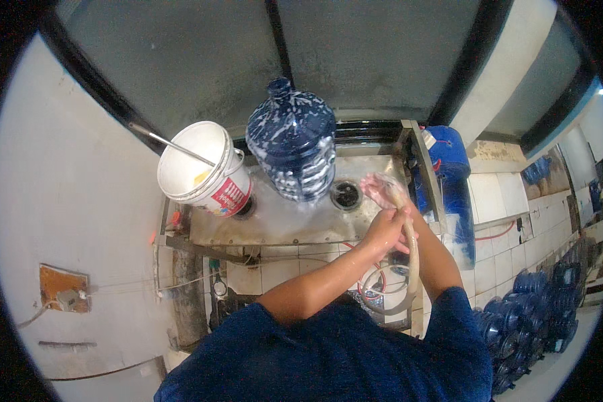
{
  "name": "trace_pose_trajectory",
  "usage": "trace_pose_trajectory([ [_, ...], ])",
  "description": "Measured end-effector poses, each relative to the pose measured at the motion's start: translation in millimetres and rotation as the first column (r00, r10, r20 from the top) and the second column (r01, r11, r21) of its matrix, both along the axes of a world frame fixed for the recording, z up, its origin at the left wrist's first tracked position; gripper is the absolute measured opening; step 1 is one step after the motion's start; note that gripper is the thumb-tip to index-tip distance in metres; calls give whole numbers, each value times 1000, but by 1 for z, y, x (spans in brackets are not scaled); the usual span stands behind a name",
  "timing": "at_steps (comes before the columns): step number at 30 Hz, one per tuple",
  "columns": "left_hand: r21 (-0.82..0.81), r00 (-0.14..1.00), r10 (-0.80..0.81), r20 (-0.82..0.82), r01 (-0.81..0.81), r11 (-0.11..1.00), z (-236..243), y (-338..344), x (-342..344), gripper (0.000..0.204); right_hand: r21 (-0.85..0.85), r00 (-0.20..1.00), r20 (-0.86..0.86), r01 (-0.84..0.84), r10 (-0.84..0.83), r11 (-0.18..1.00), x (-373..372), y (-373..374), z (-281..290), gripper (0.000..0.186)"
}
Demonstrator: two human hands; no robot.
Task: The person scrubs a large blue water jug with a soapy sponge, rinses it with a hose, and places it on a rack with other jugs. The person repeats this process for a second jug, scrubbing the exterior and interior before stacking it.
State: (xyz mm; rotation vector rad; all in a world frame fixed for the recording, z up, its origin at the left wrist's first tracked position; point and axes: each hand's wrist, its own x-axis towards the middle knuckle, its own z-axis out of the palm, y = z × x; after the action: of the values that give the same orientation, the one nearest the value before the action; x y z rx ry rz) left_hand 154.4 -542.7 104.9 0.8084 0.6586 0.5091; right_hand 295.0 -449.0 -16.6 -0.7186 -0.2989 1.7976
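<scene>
My left hand (pixel 390 232) is closed round a pale flexible hose (pixel 412 258), near its upper end. My right hand (pixel 380 190) is held out beside the hose end with its fingers stretched and wet, and what looks like water runs over it. Both hands are above the right part of a wet metal worktop (pixel 295 228). Left of them stands a large blue water jug (pixel 293 141), upright and streaked with white suds. Farther left, a white bucket (pixel 189 164) leans a little, with a metal rod (pixel 174 144) and something yellow inside.
A round drain hole (pixel 346 195) lies between jug and right hand. A metal frame post (pixel 427 177) and a blue barrel (pixel 452 194) stand to the right. Many blue jugs (pixel 529 321) are stacked at lower right. Thin cables (pixel 194 285) run below the worktop. Dark glass panes close the back.
</scene>
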Motion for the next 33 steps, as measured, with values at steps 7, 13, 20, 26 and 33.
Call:
trace_pose_trajectory([
  [7, -30, 992, -117, 54, 119, 992, 25, 10, 58, 51, -310, -106, 951, -372, 292, 875, 35, 51, 56, 24],
  [13, -47, 988, -150, 31, 151, 987, 29, 21, 75, 51, -462, -814, 514, -529, -272, 712, 49, 70, 43, 25],
  [20, -68, 993, -121, -6, 121, 990, 19, 62, 74, 55, -318, -660, 721, -588, -214, 743, 60, 88, 33, 22],
  [26, -93, 1000, -20, 12, 21, 995, 6, 100, 67, 55, 57, 749, 663, -70, 15, 996, 51, 116, 33, 14],
  [33, -42, 999, 42, 19, -41, 998, 26, 120, 65, 51, -59, -177, 984, -286, 8, 956, 33, 141, 84, 25],
])
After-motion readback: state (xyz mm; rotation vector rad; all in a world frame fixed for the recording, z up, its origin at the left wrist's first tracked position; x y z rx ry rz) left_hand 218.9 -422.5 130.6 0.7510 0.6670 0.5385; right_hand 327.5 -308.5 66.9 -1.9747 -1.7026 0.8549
